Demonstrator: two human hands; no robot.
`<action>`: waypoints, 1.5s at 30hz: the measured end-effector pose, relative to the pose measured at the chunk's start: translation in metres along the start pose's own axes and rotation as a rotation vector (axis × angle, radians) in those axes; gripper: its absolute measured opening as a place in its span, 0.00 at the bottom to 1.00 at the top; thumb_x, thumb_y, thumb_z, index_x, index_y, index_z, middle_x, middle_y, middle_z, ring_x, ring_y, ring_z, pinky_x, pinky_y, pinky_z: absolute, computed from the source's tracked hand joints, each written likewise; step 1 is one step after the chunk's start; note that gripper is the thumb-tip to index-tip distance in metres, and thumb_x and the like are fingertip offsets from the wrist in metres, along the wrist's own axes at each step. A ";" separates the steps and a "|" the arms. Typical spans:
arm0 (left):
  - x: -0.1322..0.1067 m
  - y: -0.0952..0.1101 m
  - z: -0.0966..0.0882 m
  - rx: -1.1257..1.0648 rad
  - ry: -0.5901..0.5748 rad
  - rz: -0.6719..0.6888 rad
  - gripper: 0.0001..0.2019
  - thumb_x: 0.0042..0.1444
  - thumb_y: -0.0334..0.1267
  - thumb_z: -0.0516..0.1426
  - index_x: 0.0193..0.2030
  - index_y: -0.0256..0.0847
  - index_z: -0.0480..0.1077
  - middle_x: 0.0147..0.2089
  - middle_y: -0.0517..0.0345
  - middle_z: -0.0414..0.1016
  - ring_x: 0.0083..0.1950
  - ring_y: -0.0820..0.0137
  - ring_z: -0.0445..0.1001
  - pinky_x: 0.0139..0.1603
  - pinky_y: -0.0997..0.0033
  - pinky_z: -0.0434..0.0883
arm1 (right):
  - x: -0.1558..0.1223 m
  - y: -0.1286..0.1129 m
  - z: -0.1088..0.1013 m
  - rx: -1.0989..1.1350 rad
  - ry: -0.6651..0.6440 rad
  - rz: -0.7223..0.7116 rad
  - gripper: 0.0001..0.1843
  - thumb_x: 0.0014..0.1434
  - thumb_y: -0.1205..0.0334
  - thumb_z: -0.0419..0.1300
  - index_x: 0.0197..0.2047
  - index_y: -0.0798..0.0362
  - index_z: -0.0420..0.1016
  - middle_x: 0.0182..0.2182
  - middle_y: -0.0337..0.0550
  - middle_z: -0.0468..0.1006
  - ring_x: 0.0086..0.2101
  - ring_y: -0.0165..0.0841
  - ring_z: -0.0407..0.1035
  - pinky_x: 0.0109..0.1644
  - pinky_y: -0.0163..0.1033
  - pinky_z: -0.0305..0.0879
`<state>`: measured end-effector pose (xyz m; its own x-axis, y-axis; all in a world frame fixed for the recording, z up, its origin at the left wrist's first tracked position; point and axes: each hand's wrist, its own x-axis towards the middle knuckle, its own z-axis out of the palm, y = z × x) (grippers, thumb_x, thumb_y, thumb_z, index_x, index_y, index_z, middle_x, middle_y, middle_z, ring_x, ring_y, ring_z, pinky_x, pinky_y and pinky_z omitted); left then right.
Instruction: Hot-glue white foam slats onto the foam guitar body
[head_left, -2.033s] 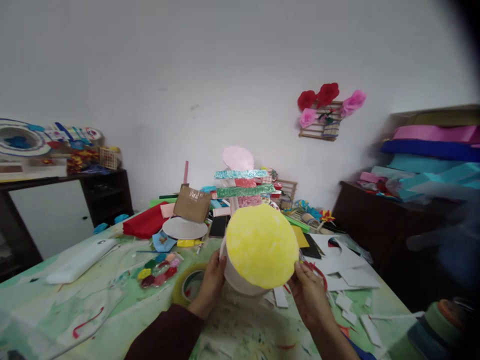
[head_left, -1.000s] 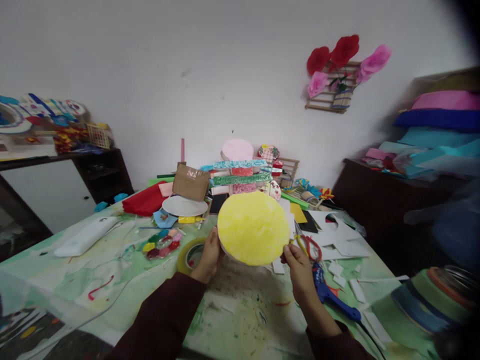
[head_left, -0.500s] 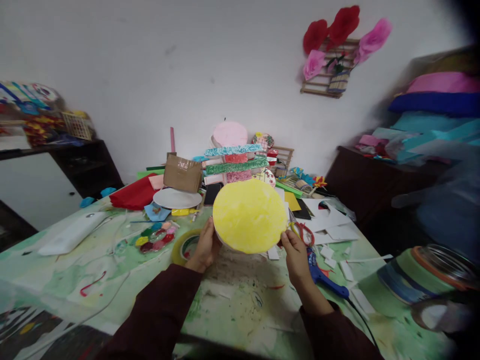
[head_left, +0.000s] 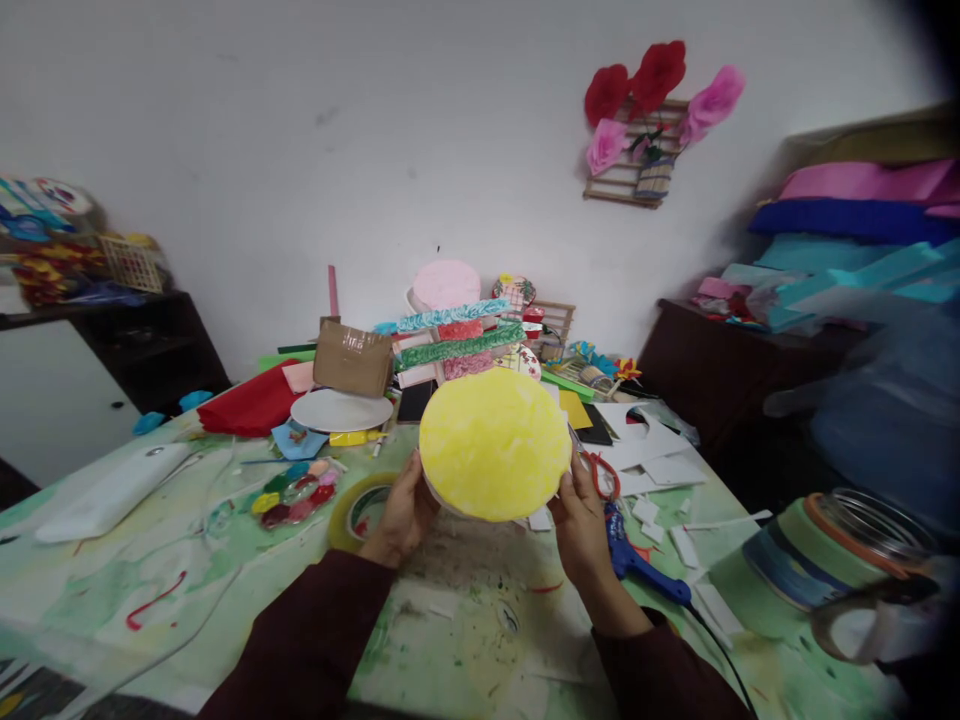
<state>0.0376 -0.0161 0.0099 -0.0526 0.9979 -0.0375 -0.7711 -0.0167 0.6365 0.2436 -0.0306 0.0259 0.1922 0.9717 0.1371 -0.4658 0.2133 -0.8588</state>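
Note:
A round yellow-painted disc (head_left: pixel 495 445), like a paper plate, is held up above the table between both hands, its yellow face toward me. My left hand (head_left: pixel 405 510) grips its lower left edge, the fingers partly hidden behind it. At the lower right edge, my right hand (head_left: pixel 581 515) is closed on the rim. Just left of my left hand lies a roll of clear tape (head_left: pixel 345 515). A blue glue gun (head_left: pixel 641 565) and red-handled scissors (head_left: pixel 606 475) lie to the right of my right hand.
A paint palette (head_left: pixel 296 495), a white plate (head_left: pixel 341 411) and a cardboard box (head_left: pixel 352 358) are on the left. Behind the disc stands a craft piece with coloured strips (head_left: pixel 457 345). White paper scraps (head_left: pixel 649 510) and a green mug (head_left: pixel 795 565) are at right.
My right hand has shifted its hold slightly inward and along the disc's rim. The disc stays raised in both hands. The view has turned slightly, moving the surroundings.

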 end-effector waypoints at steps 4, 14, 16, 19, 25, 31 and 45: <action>0.001 -0.001 -0.002 -0.011 0.006 0.014 0.21 0.59 0.43 0.56 0.59 0.43 0.67 0.54 0.54 0.75 0.59 0.63 0.70 0.58 0.66 0.68 | 0.002 0.002 -0.001 -0.009 0.028 0.017 0.32 0.53 0.45 0.61 0.61 0.39 0.65 0.63 0.42 0.61 0.57 0.38 0.63 0.52 0.44 0.67; 0.000 0.004 0.001 -0.024 0.072 -0.044 0.17 0.63 0.41 0.51 0.56 0.44 0.69 0.54 0.57 0.76 0.59 0.65 0.69 0.57 0.67 0.70 | 0.000 0.003 0.003 0.041 0.022 0.029 0.30 0.55 0.46 0.60 0.60 0.44 0.67 0.62 0.45 0.64 0.53 0.38 0.67 0.49 0.42 0.69; -0.001 0.005 0.002 -0.018 0.062 -0.047 0.17 0.63 0.42 0.51 0.57 0.45 0.69 0.54 0.58 0.76 0.59 0.65 0.69 0.57 0.67 0.69 | 0.000 0.004 0.003 0.052 0.030 0.029 0.30 0.54 0.47 0.60 0.60 0.43 0.66 0.62 0.44 0.64 0.54 0.38 0.66 0.49 0.42 0.69; -0.004 0.006 0.005 -0.032 0.043 -0.030 0.18 0.62 0.41 0.52 0.58 0.43 0.68 0.54 0.57 0.75 0.60 0.64 0.69 0.59 0.66 0.68 | 0.000 0.005 0.002 0.071 0.039 0.027 0.30 0.54 0.48 0.61 0.60 0.43 0.66 0.61 0.44 0.65 0.54 0.37 0.67 0.50 0.42 0.69; -0.004 0.002 0.004 -0.004 -0.016 -0.004 0.17 0.58 0.40 0.56 0.54 0.43 0.70 0.55 0.56 0.74 0.61 0.62 0.67 0.60 0.64 0.68 | -0.001 0.003 -0.001 0.126 0.041 0.017 0.25 0.55 0.51 0.61 0.56 0.44 0.70 0.60 0.44 0.67 0.52 0.37 0.68 0.53 0.44 0.66; -0.004 -0.006 0.000 0.039 -0.043 0.008 0.17 0.54 0.42 0.61 0.51 0.46 0.71 0.54 0.57 0.74 0.59 0.61 0.69 0.58 0.63 0.69 | -0.003 0.000 0.006 0.204 0.061 -0.003 0.25 0.56 0.46 0.59 0.55 0.47 0.71 0.58 0.45 0.70 0.57 0.38 0.64 0.55 0.44 0.65; -0.008 -0.021 -0.005 0.191 -0.250 -0.090 0.23 0.52 0.49 0.63 0.54 0.52 0.65 0.55 0.56 0.72 0.50 0.64 0.74 0.49 0.62 0.71 | 0.004 0.001 -0.005 0.217 0.257 -0.007 0.25 0.56 0.44 0.58 0.53 0.47 0.72 0.54 0.42 0.74 0.54 0.36 0.67 0.56 0.47 0.66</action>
<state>0.0508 -0.0243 -0.0066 0.1864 0.9796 0.0750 -0.6311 0.0608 0.7733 0.2480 -0.0271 0.0231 0.3945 0.9188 -0.0099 -0.6313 0.2632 -0.7295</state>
